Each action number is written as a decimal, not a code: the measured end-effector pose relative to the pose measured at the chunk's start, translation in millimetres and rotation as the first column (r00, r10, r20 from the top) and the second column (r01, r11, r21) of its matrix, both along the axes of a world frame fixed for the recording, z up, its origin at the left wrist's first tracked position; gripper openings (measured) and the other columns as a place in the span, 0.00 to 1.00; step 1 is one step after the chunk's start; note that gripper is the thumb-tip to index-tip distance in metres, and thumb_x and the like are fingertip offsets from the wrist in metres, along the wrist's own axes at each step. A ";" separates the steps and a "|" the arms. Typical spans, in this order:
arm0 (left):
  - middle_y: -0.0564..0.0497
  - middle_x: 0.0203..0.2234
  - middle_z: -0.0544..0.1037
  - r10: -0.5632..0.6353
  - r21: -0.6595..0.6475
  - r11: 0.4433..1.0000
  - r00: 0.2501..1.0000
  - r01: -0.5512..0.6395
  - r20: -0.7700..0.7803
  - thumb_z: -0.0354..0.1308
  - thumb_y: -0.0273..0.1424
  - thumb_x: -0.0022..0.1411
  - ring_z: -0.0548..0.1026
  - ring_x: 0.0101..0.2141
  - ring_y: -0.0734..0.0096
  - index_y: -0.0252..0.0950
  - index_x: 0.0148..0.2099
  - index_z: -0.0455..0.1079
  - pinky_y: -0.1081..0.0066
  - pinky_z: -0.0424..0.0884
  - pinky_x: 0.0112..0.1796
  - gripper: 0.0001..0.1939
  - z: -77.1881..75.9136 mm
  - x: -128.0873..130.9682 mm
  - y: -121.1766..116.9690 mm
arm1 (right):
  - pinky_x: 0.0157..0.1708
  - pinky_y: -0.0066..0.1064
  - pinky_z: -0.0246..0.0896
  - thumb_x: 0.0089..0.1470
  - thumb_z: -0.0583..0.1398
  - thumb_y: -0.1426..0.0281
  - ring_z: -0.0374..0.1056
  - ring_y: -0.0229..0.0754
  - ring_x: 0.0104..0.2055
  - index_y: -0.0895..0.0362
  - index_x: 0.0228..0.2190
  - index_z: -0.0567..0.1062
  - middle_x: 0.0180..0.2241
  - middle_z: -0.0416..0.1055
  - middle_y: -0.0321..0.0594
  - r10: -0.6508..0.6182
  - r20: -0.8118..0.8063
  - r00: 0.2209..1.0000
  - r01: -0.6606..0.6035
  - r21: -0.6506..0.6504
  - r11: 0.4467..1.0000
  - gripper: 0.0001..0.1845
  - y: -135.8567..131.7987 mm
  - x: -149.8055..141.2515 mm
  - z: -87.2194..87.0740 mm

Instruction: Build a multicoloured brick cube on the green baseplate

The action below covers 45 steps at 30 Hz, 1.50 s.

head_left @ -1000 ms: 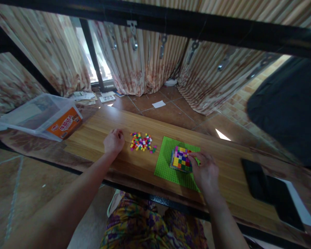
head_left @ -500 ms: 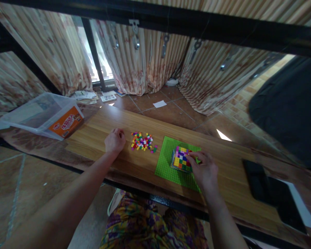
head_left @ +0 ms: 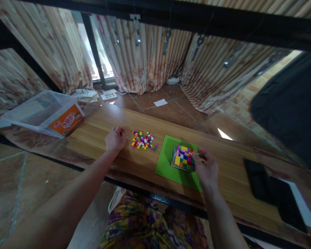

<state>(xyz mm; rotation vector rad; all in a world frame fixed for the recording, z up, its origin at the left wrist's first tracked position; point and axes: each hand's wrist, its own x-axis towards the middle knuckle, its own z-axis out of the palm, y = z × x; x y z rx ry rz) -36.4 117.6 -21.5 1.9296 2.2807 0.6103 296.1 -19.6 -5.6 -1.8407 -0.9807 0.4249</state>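
Note:
A square stack of small multicoloured building bricks [head_left: 181, 159] stands on a green studded baseplate [head_left: 163, 162]. My right hand [head_left: 206, 167] is at the stack's right side, with thumb and fingertips closed in a pinch over its upper right part. Whatever lies between those fingertips is too small to make out. Loose coloured bricks [head_left: 142, 140] lie in a pile on the wooden board left of the baseplate. Just left of that pile, my left hand [head_left: 115, 139] rests on the board with its fingers curled; its inside is hidden.
A clear plastic box [head_left: 45, 116] with an orange label stands at the board's left end. Dark flat objects [head_left: 260, 181] and a white sheet [head_left: 298, 200] lie at the right. A black bar [head_left: 155, 14] crosses above the far side, before striped curtains [head_left: 160, 58].
My right hand's fingertips have shifted slightly right across the stack, showing more of its top. The left hand stays curled in the same place.

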 end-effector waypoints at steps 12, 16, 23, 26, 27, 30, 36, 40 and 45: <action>0.46 0.43 0.77 0.000 0.002 1.000 1.000 0.000 0.009 0.47 0.32 0.66 0.75 0.42 0.62 0.40 0.44 0.74 0.68 0.67 0.38 0.14 -1.9 -0.9 1.0 | 0.43 0.41 0.69 0.44 0.65 0.54 0.73 0.45 0.39 0.60 0.44 0.77 0.40 0.77 0.46 -0.020 -0.188 0.982 0.018 -0.012 1.000 0.29 4.8 -6.3 -8.7; 0.46 0.43 0.77 0.005 -0.008 1.000 1.000 -0.005 0.003 0.47 0.32 0.66 0.75 0.42 0.62 0.40 0.44 0.74 0.68 0.67 0.37 0.14 -1.2 -0.7 0.6 | 0.41 0.40 0.69 0.43 0.66 0.54 0.73 0.45 0.38 0.60 0.44 0.78 0.39 0.78 0.47 -0.018 -0.206 0.978 0.013 -0.023 1.000 0.29 5.0 -6.8 -7.2; 0.47 0.43 0.77 -0.005 -0.013 1.000 1.000 0.005 0.002 0.47 0.31 0.66 0.75 0.42 0.63 0.40 0.44 0.73 0.69 0.67 0.37 0.13 -2.1 -0.9 -0.2 | 0.42 0.41 0.67 0.54 0.60 0.54 0.71 0.47 0.41 0.59 0.44 0.77 0.41 0.76 0.48 -0.085 0.152 0.985 0.069 0.107 0.992 0.24 -9.8 -21.4 16.4; 0.48 0.42 0.77 -0.007 -0.006 1.000 1.000 0.007 -0.008 0.46 0.31 0.66 0.75 0.42 0.64 0.40 0.43 0.73 0.69 0.67 0.37 0.13 -3.7 -1.3 -0.6 | 0.45 0.40 0.65 0.59 0.56 0.59 0.71 0.45 0.42 0.55 0.40 0.78 0.40 0.76 0.44 0.086 0.316 0.945 -0.146 0.172 0.974 0.16 -14.5 -45.3 34.7; 0.48 0.42 0.77 -0.008 -0.005 1.000 1.000 0.008 -0.010 0.46 0.31 0.66 0.75 0.42 0.64 0.40 0.43 0.73 0.69 0.67 0.37 0.13 -4.1 -1.4 -0.6 | 0.46 0.39 0.64 0.61 0.55 0.61 0.70 0.44 0.43 0.55 0.39 0.78 0.40 0.76 0.43 0.181 0.338 0.924 -0.246 0.160 0.956 0.15 -14.2 -55.6 38.5; 0.48 0.43 0.77 -0.007 -0.013 1.000 1.000 0.007 -0.006 0.46 0.31 0.66 0.75 0.42 0.64 0.40 0.43 0.73 0.70 0.66 0.37 0.13 -4.3 -1.1 -1.0 | 0.46 0.38 0.63 0.62 0.54 0.67 0.69 0.44 0.42 0.55 0.38 0.78 0.38 0.76 0.43 0.371 0.439 0.818 -0.448 0.085 0.890 0.13 -7.2 -88.6 37.8; 0.48 0.42 0.77 -0.009 -0.015 1.000 1.000 0.009 0.003 0.46 0.31 0.67 0.75 0.42 0.64 0.40 0.42 0.73 0.69 0.66 0.36 0.13 -1.3 0.6 -1.7 | 0.43 0.35 0.60 0.62 0.52 0.72 0.66 0.46 0.41 0.57 0.38 0.78 0.38 0.74 0.46 0.491 0.548 0.677 -0.408 -0.275 0.870 0.14 21.5 -135.9 9.5; 0.48 0.41 0.77 -0.013 -0.012 1.000 1.000 0.013 0.008 0.47 0.30 0.66 0.75 0.42 0.64 0.39 0.42 0.73 0.70 0.66 0.36 0.12 -0.3 0.6 -1.8 | 0.41 0.33 0.59 0.62 0.52 0.73 0.67 0.45 0.43 0.57 0.39 0.77 0.43 0.74 0.47 0.547 0.537 0.643 -0.338 -0.442 0.831 0.13 35.5 -146.4 1.5; 0.48 0.42 0.77 -0.013 -0.016 1.000 1.000 0.013 0.016 0.47 0.30 0.66 0.75 0.41 0.64 0.40 0.42 0.73 0.70 0.65 0.35 0.12 -0.1 -0.4 -1.7 | 0.39 0.32 0.60 0.62 0.51 0.76 0.69 0.45 0.44 0.57 0.39 0.76 0.44 0.74 0.48 0.572 0.506 0.646 -0.312 -0.509 0.803 0.14 38.8 -150.5 2.1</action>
